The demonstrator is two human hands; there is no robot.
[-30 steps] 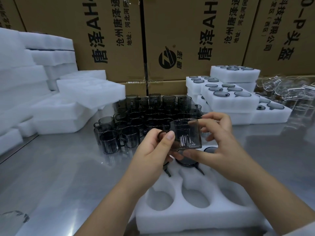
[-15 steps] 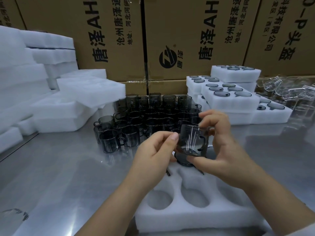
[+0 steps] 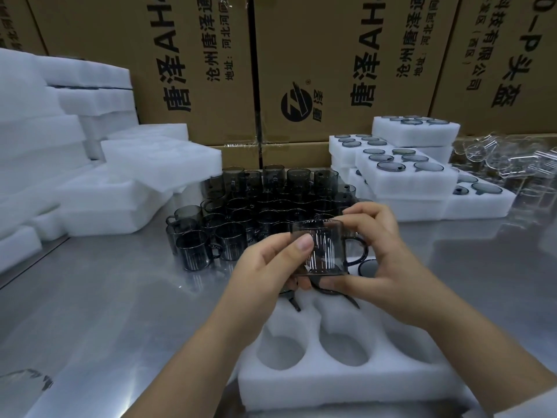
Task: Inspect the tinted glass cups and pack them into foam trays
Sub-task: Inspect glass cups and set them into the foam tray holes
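Note:
Both hands hold one smoky tinted glass cup (image 3: pixel 327 247) upright above the far end of a white foam tray (image 3: pixel 340 384). My left hand (image 3: pixel 271 267) pinches its left wall with the thumb. My right hand (image 3: pixel 382 254) grips its rim and base, with the handle pointing right. The tray's near holes are vacant; cups sit in its far holes, partly hidden under my hands. A cluster of several tinted cups (image 3: pixel 259 212) stands on the steel table behind.
Stacks of plain foam trays (image 3: pixel 90 191) fill the left side. Packed foam trays (image 3: pixel 404 176) are piled at the right, with clear glassware (image 3: pixel 509 158) beyond them. Cardboard boxes (image 3: pixel 331 70) wall off the back. The steel table (image 3: pixel 105 312) shows bare at the left.
The cup has been turned in my hands from tilted to upright, so its handle now sticks out to the right. Both hands stay over the tray's far end.

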